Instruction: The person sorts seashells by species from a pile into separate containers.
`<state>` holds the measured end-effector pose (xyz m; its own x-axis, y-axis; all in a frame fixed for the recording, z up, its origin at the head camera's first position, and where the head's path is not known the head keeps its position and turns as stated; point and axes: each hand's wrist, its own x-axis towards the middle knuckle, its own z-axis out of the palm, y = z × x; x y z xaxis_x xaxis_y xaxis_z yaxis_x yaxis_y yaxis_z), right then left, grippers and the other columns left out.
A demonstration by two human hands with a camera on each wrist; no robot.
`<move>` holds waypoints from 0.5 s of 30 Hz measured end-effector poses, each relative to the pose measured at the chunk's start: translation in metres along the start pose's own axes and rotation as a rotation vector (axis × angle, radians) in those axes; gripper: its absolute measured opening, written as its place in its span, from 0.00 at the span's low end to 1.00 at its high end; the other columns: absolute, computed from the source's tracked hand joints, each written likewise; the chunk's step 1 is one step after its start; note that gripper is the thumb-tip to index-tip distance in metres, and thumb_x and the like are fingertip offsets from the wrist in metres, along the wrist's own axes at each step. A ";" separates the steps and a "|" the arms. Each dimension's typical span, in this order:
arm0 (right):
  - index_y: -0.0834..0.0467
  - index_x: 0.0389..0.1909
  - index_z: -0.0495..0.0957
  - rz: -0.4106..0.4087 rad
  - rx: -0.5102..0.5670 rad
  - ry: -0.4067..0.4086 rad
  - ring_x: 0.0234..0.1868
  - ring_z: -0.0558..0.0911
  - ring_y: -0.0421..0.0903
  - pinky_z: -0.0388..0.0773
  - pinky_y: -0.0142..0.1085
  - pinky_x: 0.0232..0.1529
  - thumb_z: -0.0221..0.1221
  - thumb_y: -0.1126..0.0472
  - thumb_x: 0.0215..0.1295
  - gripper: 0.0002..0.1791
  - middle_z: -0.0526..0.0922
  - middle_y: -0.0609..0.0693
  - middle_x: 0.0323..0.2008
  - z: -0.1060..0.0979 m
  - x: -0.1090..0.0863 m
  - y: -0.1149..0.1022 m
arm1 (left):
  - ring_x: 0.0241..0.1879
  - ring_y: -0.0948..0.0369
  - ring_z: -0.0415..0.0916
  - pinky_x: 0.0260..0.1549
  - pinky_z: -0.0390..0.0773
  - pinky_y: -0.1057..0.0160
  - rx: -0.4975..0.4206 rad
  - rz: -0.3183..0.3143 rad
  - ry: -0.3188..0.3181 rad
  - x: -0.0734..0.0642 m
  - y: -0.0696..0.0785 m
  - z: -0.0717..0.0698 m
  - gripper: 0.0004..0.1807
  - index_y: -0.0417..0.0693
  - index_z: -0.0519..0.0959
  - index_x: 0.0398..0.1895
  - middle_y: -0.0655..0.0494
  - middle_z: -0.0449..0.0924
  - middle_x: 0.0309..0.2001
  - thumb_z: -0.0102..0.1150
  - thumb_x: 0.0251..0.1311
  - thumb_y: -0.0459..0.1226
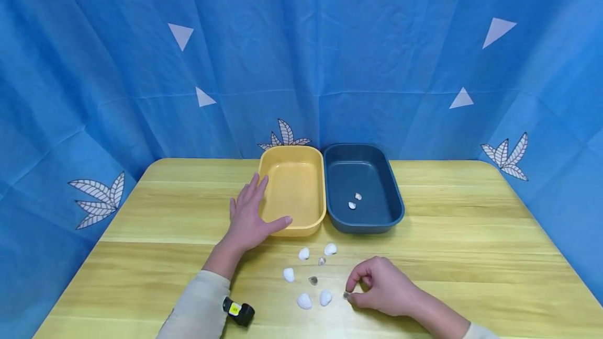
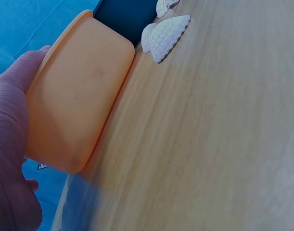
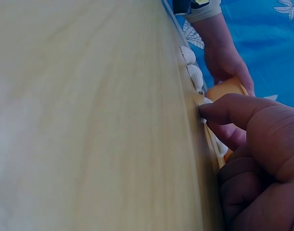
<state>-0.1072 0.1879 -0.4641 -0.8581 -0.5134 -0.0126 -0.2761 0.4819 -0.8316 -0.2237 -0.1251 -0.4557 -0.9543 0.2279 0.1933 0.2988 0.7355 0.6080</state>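
My right hand (image 1: 386, 289) pinches a small greyish seashell (image 1: 346, 295) between thumb and forefinger at the tabletop; in the right wrist view the fingers hide it. My left hand (image 1: 249, 221) rests at the near left of the yellow tray (image 1: 293, 230), fingers spread along its left rim and thumb over the front rim. Several white seashells (image 1: 304, 301) lie between the hands, with a small brown seashell (image 1: 313, 280) and a small speckled seashell (image 1: 322, 261) among them. Inside the dark blue tray (image 1: 365, 164) are two small pale seashells (image 1: 352, 205).
Both trays stand side by side at the back of the wooden table (image 1: 471, 234), touching or nearly so. A blue curtain (image 1: 377, 56) hangs behind the table and along its sides. A black strapped device (image 1: 241, 313) sits on the left wrist.
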 end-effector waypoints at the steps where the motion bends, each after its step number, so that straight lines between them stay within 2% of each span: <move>1: 0.46 0.26 0.84 0.003 0.004 -0.002 0.17 0.63 0.30 0.75 0.32 0.32 0.74 0.61 0.53 0.08 0.59 0.34 0.11 0.000 0.000 -0.001 | 0.76 0.41 0.38 0.64 0.30 0.29 0.000 0.000 -0.001 0.000 0.000 0.000 0.63 0.55 0.49 0.81 0.52 0.38 0.80 0.67 0.47 0.68; 10: 0.45 0.28 0.85 -0.047 -0.002 -0.022 0.17 0.62 0.29 0.74 0.31 0.29 0.73 0.63 0.53 0.09 0.59 0.31 0.12 0.002 0.003 0.002 | 0.76 0.43 0.39 0.64 0.31 0.29 -0.003 0.010 0.012 0.000 -0.001 0.001 0.62 0.54 0.50 0.81 0.51 0.39 0.80 0.68 0.47 0.67; 15: 0.44 0.27 0.84 -0.039 -0.008 -0.029 0.18 0.64 0.29 0.75 0.31 0.30 0.73 0.62 0.53 0.09 0.61 0.31 0.11 0.001 0.003 0.003 | 0.76 0.43 0.39 0.64 0.30 0.30 -0.004 0.007 0.010 0.000 -0.001 0.000 0.63 0.55 0.49 0.81 0.53 0.38 0.80 0.68 0.46 0.68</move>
<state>-0.1102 0.1871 -0.4671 -0.8338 -0.5520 0.0033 -0.3123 0.4668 -0.8274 -0.2240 -0.1258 -0.4564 -0.9521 0.2266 0.2054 0.3056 0.7315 0.6095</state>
